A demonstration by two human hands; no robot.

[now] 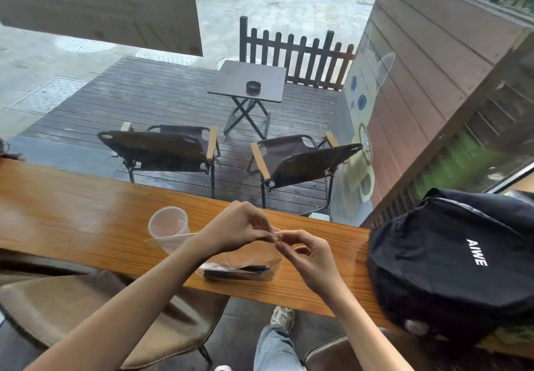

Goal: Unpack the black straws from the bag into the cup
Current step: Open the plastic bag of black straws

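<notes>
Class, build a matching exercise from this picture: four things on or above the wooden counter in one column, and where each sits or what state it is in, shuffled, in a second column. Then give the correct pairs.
Column 1
1. plastic cup
2. bag of black straws
3. black backpack
4. left hand

Column 2
A. lying flat at the counter's near edge
B. fingertips meeting the right hand, pinching clear wrapping
C. upright and empty, towards the counter's left
D. resting on the counter's right end

Pairs: 1-C, 2-A, 3-D, 4-B
</notes>
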